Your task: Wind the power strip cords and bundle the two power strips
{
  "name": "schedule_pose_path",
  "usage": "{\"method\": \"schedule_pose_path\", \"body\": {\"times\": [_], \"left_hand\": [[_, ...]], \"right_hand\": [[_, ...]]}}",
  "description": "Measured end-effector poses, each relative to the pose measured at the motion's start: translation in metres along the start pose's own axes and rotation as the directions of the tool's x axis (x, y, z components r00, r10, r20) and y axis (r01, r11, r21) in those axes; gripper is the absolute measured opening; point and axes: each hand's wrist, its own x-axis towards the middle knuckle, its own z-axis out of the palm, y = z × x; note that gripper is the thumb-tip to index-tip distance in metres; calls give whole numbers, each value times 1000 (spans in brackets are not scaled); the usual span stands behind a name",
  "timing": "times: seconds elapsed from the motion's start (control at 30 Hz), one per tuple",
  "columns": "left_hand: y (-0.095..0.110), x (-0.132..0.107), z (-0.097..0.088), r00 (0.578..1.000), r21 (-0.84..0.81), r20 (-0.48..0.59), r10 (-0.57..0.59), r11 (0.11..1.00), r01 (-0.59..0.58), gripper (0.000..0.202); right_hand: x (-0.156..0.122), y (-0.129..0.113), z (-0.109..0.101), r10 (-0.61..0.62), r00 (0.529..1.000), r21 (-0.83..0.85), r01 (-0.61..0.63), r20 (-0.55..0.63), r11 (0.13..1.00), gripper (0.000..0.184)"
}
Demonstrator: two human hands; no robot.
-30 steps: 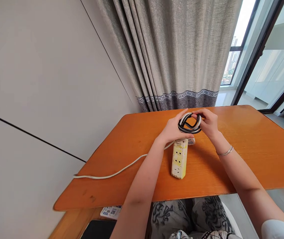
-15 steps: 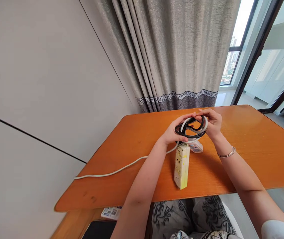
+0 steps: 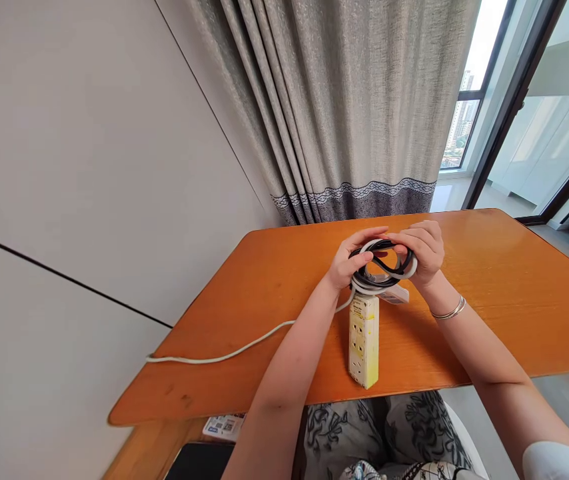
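Both hands grip a round coil of black and white cables [image 3: 389,281] above the wooden table. My left hand [image 3: 353,259] is closed on its left side, thumb across the top of the loops. On the right side, my right hand [image 3: 423,251] pinches the coil, its fingers curled. Just below the coil is a worn, yellowed power strip [image 3: 363,343], its sockets facing me. From the coil a white cable [image 3: 244,347] runs left under my left forearm to the table's left edge. A small pale object [image 3: 397,294] lies behind the power strip, partly hidden by the coil.
The orange-brown wooden table [image 3: 509,300] has rounded corners. A pale wall [image 3: 64,167] rises along its left side, and a grey curtain [image 3: 364,100] hangs behind it. Below the front left edge lie a printed packet [image 3: 223,427] and a dark flat object [image 3: 202,461].
The left thumb has moved up over the loops and the right fingers have curled in more. The coil has tilted, and the power strip hangs or stands slightly lower in view.
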Motion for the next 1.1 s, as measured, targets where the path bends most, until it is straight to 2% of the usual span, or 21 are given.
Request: {"method": "schedule_pose_path", "body": {"times": [0.1,0.2,0.3,0.43,0.5,0.53,0.6,0.63,0.67,0.77,0.8,0.87,0.93,0.97,1.03,1.1], "left_hand": [[4,-1,1,996,86,15,85,993,-86,51],[1,-1,6,984,149,-77,160,978,-147,46],[-5,0,12,976,160,-141,169,976,-146,50],[-6,1,4,996,153,-72,55,987,-44,71],[1,-2,-9,997,227,29,-73,972,64,87],[6,-3,-17,984,306,85,-157,944,124,95],[14,-7,-34,927,525,152,-343,822,219,107],[16,-9,-41,891,632,146,-429,733,250,105],[17,-10,-47,853,724,118,-508,632,276,96],[9,-10,-63,728,883,-9,-685,337,328,46],[5,-10,-68,701,906,-55,-711,260,335,32],[-3,-9,-80,684,923,-153,-713,144,357,16],[-9,-10,-96,675,903,-248,-694,87,422,14],[-11,-12,-105,660,876,-286,-695,89,474,16],[-14,-16,-122,629,782,-374,-682,133,609,21],[-17,-19,-134,612,636,-482,-627,231,736,24]], "right_hand": [[2,-6,-1,-19,996,-36,16,-91,999,70],[6,-10,-2,-90,978,-82,76,-188,994,66],[10,-6,-1,-118,963,-92,98,-244,991,57],[16,13,-4,-46,941,-1,48,-336,999,46],[21,26,-9,47,916,33,-37,-398,999,43],[23,35,-13,99,896,49,-87,-432,995,43],[27,52,-20,201,839,87,-182,-506,979,43],[28,62,-24,242,805,107,-220,-542,970,43],[29,70,-28,274,769,123,-250,-577,960,42],[30,94,-39,319,677,144,-303,-663,942,34],[30,102,-43,328,650,147,-317,-686,937,30],[30,117,-50,351,584,163,-350,-732,923,21],[30,135,-58,389,484,217,-373,-784,902,15],[30,144,-61,416,425,262,-375,-804,889,14],[29,161,-66,485,329,367,-359,-810,858,16],[28,172,-69,546,272,454,-333,-793,826,19]]}}
